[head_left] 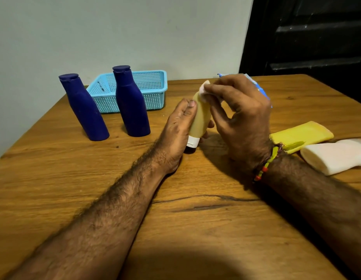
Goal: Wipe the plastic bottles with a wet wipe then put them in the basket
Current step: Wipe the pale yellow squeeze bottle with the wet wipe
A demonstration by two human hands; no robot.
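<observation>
My left hand (pixel 178 130) grips a yellow tube bottle (pixel 200 120) that stands on its white cap on the table. My right hand (pixel 239 114) pinches a white wet wipe (pixel 203 91) against the tube's upper end. Two dark blue bottles stand upright to the left: one (pixel 83 108) further left, the other (pixel 131 102) in front of the light blue mesh basket (pixel 153 85), which sits at the back by the wall. A second yellow tube (pixel 303 135) and a white bottle (pixel 335 158) lie on their sides at the right.
The wooden table (pixel 195 219) ends against a pale wall at the back. Behind my right hand a blue and white pack (pixel 258 87) shows only in part. A dark doorway lies beyond the table's right corner.
</observation>
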